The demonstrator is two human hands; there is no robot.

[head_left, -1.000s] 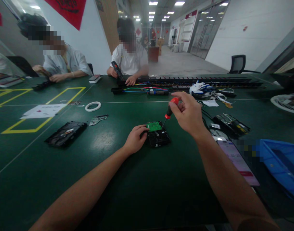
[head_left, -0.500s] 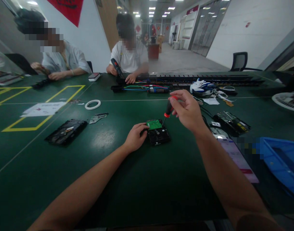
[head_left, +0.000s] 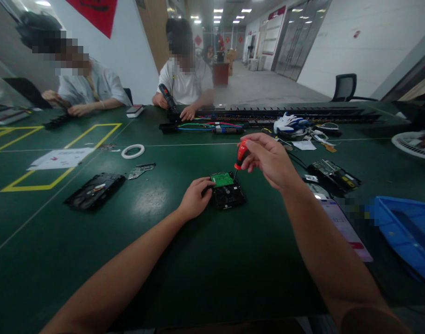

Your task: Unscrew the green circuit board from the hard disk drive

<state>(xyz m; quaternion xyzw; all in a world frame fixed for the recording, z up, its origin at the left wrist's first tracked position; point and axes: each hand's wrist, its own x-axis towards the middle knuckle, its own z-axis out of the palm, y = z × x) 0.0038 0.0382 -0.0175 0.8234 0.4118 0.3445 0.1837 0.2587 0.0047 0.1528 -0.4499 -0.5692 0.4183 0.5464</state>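
Screwdriver [head_left: 242, 151], one, at one hard drive [head_left: 229, 196]

Pale walls [head_left: 351, 46] and a grey floor [head_left: 257, 88] under ceiling lights [head_left: 218, 17].

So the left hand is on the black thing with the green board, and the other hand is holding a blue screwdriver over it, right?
Not quite: the screwdriver is red and black, not blue, as the head view shows. The rest is right: the left hand is on the black device with the green board, and the right hand holds the screwdriver over it.
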